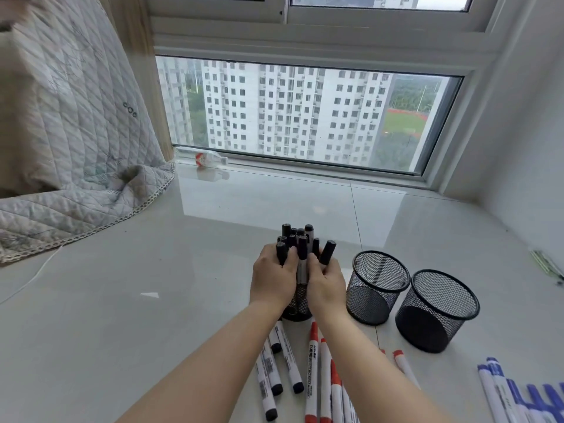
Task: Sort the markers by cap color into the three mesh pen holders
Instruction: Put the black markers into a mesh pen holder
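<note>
Both hands, left hand and right hand, hold the upright black-capped markers in their mesh pen holder. Loose black-capped markers lie at 6 o'clock, nearer the left hand, pointing toward 12.

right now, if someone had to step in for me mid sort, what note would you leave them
Left hand and right hand both grip the bundle of black-capped markers standing in the left holder.
Middle holder and right holder hold no markers.
Done: most black ones are in.
Left: the loose black markers, red markers and blue markers lying on the tiled surface nearest you; red and blue each need a holder.
</note>
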Tool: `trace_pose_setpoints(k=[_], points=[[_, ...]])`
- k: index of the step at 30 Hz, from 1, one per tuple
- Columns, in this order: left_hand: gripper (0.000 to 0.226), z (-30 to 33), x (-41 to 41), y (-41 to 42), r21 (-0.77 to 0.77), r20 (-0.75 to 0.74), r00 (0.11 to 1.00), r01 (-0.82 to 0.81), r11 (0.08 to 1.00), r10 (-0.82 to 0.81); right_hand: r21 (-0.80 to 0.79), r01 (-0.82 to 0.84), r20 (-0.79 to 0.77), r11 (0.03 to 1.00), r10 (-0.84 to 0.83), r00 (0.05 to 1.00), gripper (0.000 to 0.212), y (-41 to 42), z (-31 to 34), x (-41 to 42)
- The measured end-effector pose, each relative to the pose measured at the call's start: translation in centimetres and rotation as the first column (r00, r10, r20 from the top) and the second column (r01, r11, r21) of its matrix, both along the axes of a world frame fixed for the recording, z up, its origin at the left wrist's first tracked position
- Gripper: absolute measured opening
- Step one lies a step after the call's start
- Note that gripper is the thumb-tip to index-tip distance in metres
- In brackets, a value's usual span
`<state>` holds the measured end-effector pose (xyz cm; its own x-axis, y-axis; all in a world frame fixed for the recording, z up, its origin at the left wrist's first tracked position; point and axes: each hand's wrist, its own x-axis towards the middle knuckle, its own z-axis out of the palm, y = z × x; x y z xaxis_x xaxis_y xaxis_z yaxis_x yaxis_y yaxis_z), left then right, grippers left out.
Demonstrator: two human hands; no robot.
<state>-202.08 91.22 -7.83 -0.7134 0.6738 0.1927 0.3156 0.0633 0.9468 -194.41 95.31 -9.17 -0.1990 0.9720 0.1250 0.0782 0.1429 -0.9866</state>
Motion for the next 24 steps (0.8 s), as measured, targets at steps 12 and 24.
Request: trace_pose_setpoints(k=[12, 24], points=[[0.016, 0.4, -0.5, -3.4, 0.214, 0.357, 0.932, -0.023, 0.977, -0.057, 0.049, -0.058, 0.194, 0.997, 0.047, 0.980, 0.039, -1.2, 1.6, 3.1], [0.068, -4.9, 0.8, -9.4, -0.602, -0.326, 0.944, -0.172, 0.780, -0.043, 0.273, -0.362, 0.840, 0.891, -0.038, 0.541, 0.028, -6.4, -1.1, 3.9]])
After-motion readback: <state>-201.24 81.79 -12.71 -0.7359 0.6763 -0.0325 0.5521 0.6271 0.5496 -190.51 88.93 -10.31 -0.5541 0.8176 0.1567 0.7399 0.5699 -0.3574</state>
